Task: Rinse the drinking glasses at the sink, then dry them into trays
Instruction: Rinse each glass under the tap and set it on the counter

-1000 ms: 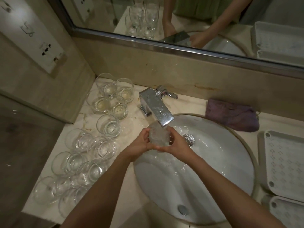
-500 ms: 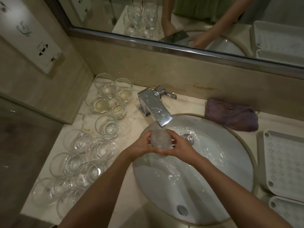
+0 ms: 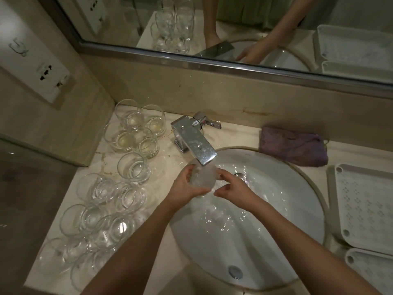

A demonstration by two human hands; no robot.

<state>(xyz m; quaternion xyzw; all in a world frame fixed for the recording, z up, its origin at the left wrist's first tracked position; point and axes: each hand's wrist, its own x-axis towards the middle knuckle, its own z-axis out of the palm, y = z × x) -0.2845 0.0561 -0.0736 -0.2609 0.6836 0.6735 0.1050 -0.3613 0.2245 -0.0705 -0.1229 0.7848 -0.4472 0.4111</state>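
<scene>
We're over the worktop [image 3: 161, 248] at the sink [image 3: 244, 241]: unrinsed glasses [image 3: 102, 209] staged left, trays [image 3: 365, 207] and cloth [image 3: 293, 145] right, likely so work flows left to right. Under the tap [image 3: 195, 143], left hand [image 3: 182, 188] grips the glass [image 3: 203, 178] with fingers curled round it; right hand [image 3: 231, 186] touches its far side with loosely curled fingers, probably to turn it. Glass looks roughly upright, mouth toward the spout to catch water, though froth blurs it.

Both hands [image 3: 184, 186] hold glass [image 3: 203, 177] under faucet [image 3: 194, 143].
</scene>
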